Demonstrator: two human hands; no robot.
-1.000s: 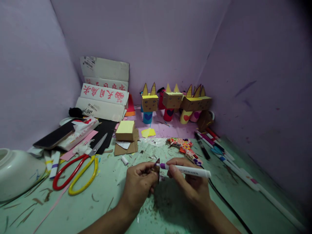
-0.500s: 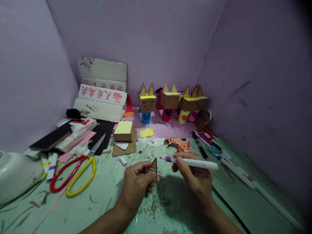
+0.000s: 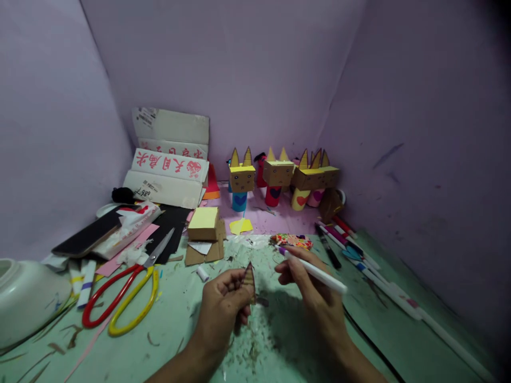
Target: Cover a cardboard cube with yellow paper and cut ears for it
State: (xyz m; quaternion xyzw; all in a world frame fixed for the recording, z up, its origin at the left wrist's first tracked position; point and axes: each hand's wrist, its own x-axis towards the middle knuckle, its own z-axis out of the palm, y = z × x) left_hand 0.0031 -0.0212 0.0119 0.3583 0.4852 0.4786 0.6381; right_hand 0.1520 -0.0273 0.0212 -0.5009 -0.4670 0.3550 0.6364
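Note:
Between the thumb and fingers of my left hand (image 3: 223,300) is a small pointed cardboard ear (image 3: 249,276), brown and ridged with a dark edge, its tip upward. My right hand (image 3: 315,287) grips a white marker (image 3: 319,272) with a purple tip end, pointing up and left, apart from the ear. A white marker cap (image 3: 202,274) lies left of the ear. Farther back stand cardboard box-headed figures with similar ears, among them one with a blue body (image 3: 239,200), one red (image 3: 273,194) and one yellow (image 3: 300,199).
Scissors (image 3: 136,287) with red and yellow handles lie at left, near a white bowl (image 3: 30,298). A yellow-topped cardboard box (image 3: 203,223) sits behind my left hand. Patterned paper (image 3: 293,241) lies behind my right hand, with several markers (image 3: 359,255) along the right wall. Scraps litter the green tabletop.
The marker has drawn away from the ear, its tip now raised and angled up-left. The ear has turned to show more of its ridged face. The view has tilted up slightly.

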